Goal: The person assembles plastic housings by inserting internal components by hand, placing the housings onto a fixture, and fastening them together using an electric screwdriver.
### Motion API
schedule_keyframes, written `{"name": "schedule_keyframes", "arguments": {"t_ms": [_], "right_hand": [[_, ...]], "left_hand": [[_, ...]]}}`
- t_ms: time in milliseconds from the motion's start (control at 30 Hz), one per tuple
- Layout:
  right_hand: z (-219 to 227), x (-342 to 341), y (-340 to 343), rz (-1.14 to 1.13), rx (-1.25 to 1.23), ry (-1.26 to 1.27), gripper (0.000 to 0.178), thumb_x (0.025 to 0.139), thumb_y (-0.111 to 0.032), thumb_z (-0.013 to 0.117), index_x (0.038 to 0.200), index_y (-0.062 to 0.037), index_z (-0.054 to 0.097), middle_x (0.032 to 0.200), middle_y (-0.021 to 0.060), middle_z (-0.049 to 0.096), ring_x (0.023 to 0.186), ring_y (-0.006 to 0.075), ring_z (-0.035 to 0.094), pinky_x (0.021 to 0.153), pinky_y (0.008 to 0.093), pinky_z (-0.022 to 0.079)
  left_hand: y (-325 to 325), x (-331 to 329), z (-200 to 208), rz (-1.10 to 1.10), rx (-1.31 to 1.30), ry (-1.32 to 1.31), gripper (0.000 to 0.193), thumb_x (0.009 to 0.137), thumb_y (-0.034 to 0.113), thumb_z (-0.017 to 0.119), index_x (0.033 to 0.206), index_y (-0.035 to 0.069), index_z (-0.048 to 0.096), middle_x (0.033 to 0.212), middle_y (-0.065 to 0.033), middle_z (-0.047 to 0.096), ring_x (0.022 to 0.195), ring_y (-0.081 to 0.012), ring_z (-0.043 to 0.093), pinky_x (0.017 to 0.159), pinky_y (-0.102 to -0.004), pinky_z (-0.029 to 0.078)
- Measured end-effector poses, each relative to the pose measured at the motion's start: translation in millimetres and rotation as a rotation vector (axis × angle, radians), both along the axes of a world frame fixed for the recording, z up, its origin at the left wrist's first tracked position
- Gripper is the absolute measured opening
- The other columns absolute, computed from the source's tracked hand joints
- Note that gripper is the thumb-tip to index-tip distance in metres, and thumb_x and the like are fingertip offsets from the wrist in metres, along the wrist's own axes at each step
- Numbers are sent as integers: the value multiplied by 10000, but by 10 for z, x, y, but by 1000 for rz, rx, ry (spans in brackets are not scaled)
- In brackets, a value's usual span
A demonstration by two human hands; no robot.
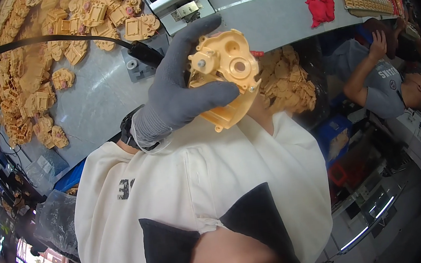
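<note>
Nearest the viewer, a cream shirt [194, 169] with a black collar [254, 220] is spreading below the hands. Just beyond it, in front of the chest and above the worktop [101, 110], the left hand [169, 89], in a grey glove, is holding a yellow housing [227, 66]: the thumb is lying across its front and one finger is reaching past its upper edge, so the grasp is only partly closed. The bare right forearm [260, 114] is running up behind the housing, which is hiding the right hand; its opening and hold cannot be told. A small red object [257, 53] is showing at the housing's right edge.

A metal pin [202, 64] is standing in a small boss; should it be seated loosely, tilting could be shaking it out. The smooth, curved shell could be slipping from under the thumb if the support behind it is weak. A black cable [70, 37], its thick end lying just beside the glove, could be snagging the fingers.

Farther off, a heap of yellow parts [20, 101] is covering the worktop's left side, a machine [187, 12] is standing ahead, a red cloth [321, 7] is lying to the right, and a co-worker [373, 76] is sitting beyond.
</note>
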State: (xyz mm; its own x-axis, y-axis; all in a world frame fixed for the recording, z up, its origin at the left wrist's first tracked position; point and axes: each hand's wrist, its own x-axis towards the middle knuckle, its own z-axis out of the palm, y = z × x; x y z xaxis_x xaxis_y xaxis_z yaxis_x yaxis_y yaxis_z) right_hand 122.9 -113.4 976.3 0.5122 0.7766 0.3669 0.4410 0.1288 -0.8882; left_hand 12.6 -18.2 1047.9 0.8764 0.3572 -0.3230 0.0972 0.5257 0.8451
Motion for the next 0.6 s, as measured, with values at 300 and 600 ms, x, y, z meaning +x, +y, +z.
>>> {"name": "schedule_keyframes", "arguments": {"t_ms": [300,600], "right_hand": [[-77,-258,15,-65,-64,-67,259,624,-166,713,829,-35,626,802,73,608,811,266,556,769,348,385],[114,-537,33,-150,-79,-67,314,669,-47,695,976,-71,634,957,74,602,892,248,535,818,326,405]], "left_hand": [[73,-244,57,11,47,17,766,620,109,764,1265,21,360,1141,-111,506,1054,-179,523,902,-319,435],[106,-630,-56,8,231,-205,736,639,97,779,1238,-2,365,1128,-109,512,1019,-169,533,875,-315,446]]}}
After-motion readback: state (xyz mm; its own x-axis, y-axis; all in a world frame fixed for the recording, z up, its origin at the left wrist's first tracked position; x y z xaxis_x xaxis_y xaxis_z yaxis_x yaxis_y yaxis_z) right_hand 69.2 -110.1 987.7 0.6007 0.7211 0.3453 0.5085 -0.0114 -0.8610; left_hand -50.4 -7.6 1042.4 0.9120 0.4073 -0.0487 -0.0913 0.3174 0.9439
